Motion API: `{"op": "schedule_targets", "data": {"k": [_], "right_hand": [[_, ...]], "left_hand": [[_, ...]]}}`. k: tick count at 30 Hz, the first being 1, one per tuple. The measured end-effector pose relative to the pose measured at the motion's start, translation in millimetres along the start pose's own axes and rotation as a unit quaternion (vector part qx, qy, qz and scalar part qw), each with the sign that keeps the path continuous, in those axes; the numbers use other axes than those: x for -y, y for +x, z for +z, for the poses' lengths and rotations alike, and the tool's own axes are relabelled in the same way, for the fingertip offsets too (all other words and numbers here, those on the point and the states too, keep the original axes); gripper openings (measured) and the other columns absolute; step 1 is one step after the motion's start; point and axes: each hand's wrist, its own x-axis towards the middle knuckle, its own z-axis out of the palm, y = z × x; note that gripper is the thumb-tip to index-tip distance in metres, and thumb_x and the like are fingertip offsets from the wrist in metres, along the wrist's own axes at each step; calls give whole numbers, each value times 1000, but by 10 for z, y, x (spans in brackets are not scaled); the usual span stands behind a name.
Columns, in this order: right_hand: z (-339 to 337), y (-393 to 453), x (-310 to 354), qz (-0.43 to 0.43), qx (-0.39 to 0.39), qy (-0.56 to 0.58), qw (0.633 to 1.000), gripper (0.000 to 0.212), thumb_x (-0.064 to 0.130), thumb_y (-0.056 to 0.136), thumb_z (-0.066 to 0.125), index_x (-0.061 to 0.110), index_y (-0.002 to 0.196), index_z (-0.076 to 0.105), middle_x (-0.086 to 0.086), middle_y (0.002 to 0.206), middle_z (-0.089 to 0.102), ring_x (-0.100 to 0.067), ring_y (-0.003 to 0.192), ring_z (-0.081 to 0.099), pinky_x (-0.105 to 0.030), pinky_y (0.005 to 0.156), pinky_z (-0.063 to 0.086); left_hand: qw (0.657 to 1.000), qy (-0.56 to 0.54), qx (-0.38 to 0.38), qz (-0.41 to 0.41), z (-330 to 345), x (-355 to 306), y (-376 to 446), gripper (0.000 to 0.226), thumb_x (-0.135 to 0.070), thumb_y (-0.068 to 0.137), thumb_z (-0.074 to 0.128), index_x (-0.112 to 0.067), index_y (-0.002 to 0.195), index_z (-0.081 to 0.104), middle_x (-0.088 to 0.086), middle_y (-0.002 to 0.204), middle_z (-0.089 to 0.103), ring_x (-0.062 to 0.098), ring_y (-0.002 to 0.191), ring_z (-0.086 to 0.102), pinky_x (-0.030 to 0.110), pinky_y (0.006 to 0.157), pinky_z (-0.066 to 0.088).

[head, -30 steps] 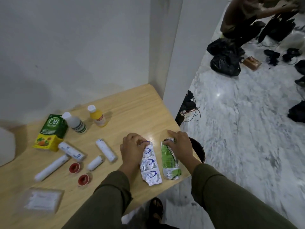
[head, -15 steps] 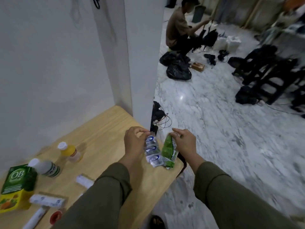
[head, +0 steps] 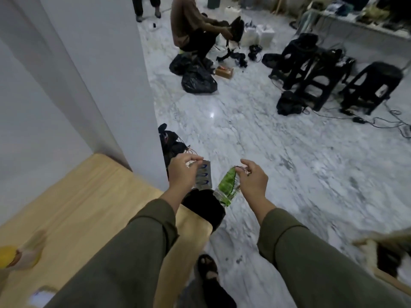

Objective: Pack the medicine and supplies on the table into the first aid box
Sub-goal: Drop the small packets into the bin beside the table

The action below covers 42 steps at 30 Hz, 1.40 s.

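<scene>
Left hand (head: 181, 172) pinches blue strip (head: 203, 176), right hand (head: 252, 180) green strip (head: 226, 185), both at 12 o'clock edge. Light, floppy foil, likely slick.

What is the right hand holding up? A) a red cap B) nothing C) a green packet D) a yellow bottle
C: the right hand pinches the top of a green packet, which hangs in the air past the table edge.
</scene>
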Motion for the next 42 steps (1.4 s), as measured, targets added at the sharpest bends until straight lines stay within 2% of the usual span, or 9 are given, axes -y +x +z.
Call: {"op": "schedule_targets", "data": {"k": [3, 5, 7, 11, 17, 23, 28, 34, 42], "right_hand": [[163, 256, -214, 23, 27, 7, 999, 31, 17, 90, 62, 13, 120, 59, -9, 92, 57, -17, 79, 49, -28, 75, 41], [298, 428, -373, 39, 40, 8, 998, 31, 17, 89, 62, 15, 119, 58, -2, 82, 53, -13, 71, 48, -29, 72, 40], [455, 589, -549, 49, 56, -1, 997, 32, 19, 89, 63, 16, 120, 57, 2, 76, 50, -6, 67, 47, -26, 69, 36], [763, 848, -879, 73, 93, -16, 993, 34, 18, 88, 63, 15, 121, 55, 0, 77, 52, -17, 71, 51, -28, 67, 38], [1043, 1032, -1190, 100, 152, -29, 983, 39, 18, 89, 62, 15, 126, 50, -1, 79, 55, -17, 76, 53, -32, 73, 43], [1150, 1097, -1357, 107, 226, -50, 967, 49, 28, 89, 61, 16, 134, 43, -8, 107, 58, -22, 100, 56, -38, 94, 46], [1107, 1107, -1396, 65, 287, -153, 944, 70, 49, 83, 61, 27, 142, 30, -8, 149, 32, -28, 138, 27, -51, 110, 29], [931, 1023, -1046, 48, 277, -216, 935, 75, 55, 82, 58, 35, 145, 21, -6, 158, 7, -26, 145, -1, -56, 114, 10], [608, 557, -367, 3, 198, -216, 956, 73, 56, 83, 54, 36, 144, 21, -5, 159, 3, -26, 145, -8, -58, 114, 4]], "left_hand": [[998, 17, 23, -47, 271, 175, 159, 9, -17, 83, 67, -19, 90, 74, -2, 105, 64, 13, 106, 53, 22, 93, 39], [995, 35, 41, -87, 456, 331, 273, 9, -21, 83, 67, -23, 90, 73, 0, 112, 64, 19, 113, 51, 30, 98, 39], [989, 42, 48, -136, 615, 470, 367, 8, -21, 84, 67, -22, 90, 73, 3, 117, 63, 22, 118, 50, 27, 97, 38], [976, 38, 59, -206, 900, 725, 494, 12, -17, 87, 64, -13, 95, 72, 7, 118, 65, 21, 115, 55, 16, 81, 34], [959, 81, 89, -258, 1196, 1083, 625, 15, -20, 86, 65, -16, 99, 71, 7, 108, 69, 21, 105, 61, 26, 89, 45], [941, 163, 147, -259, 1342, 1311, 731, 38, -27, 87, 63, -18, 123, 58, 8, 128, 60, 27, 122, 51, 34, 102, 39], [928, 186, 189, -262, 1284, 1308, 765, 73, -30, 85, 66, -19, 145, 27, 10, 148, 37, 30, 138, 30, 38, 109, 29], [918, 232, 213, -241, 974, 1072, 822, 96, -33, 80, 70, -33, 148, 2, 14, 158, 8, 31, 145, 8, 51, 115, 22], [920, 296, 198, -163, 284, 406, 588, 93, -41, 83, 65, -39, 146, -3, 8, 159, -8, 33, 145, -12, 59, 114, 11]]}}
